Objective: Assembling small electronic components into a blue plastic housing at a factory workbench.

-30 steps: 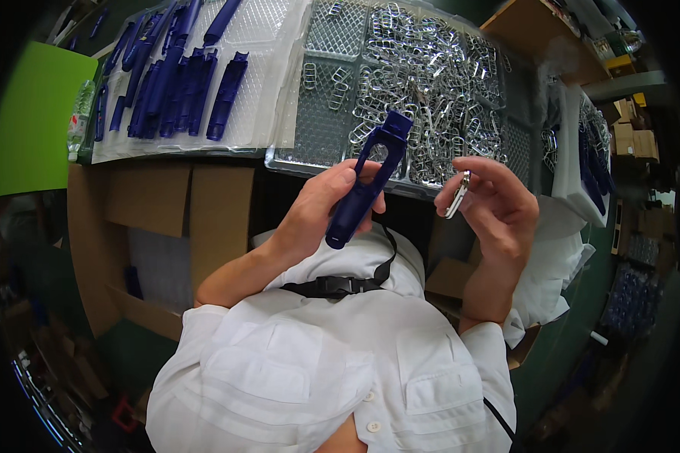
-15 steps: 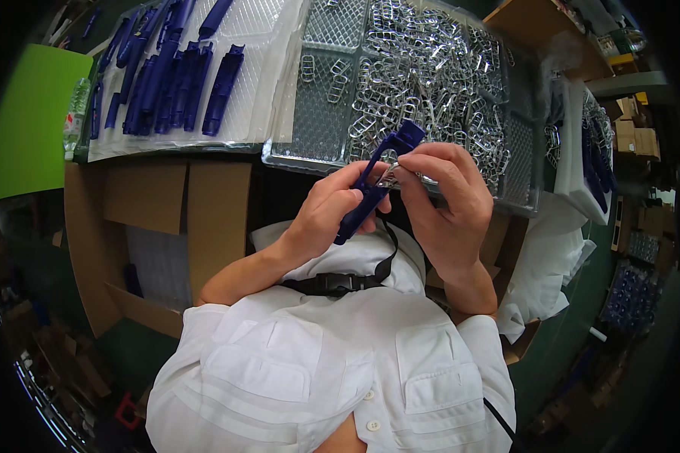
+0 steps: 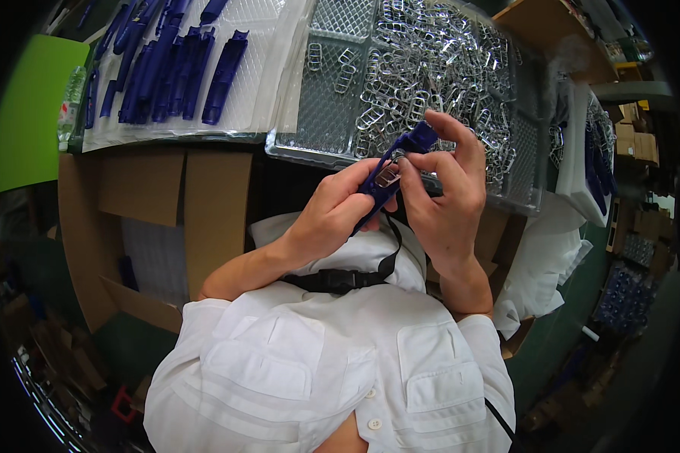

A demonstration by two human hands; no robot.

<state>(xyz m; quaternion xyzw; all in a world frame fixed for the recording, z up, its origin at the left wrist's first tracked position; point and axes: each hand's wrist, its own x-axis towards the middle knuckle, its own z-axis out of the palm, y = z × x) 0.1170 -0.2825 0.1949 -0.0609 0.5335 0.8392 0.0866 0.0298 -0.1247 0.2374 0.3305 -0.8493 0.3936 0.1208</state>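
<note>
Holding blue shell (image 3: 381, 196) at one o'clock in left hand (image 3: 329, 211); pinching metal clip (image 3: 387, 177) in its opening with right hand (image 3: 451, 200). Seemingly mid-fitting; remaining: loose clips (image 3: 412, 79) at one, more shells (image 3: 225, 79) toward ten.

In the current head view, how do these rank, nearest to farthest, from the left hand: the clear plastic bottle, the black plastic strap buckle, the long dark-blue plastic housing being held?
1. Dark-blue housing: gripped in the left hand.
2. Black buckle: just below the hand.
3. Clear bottle: far off, upper left.
</note>
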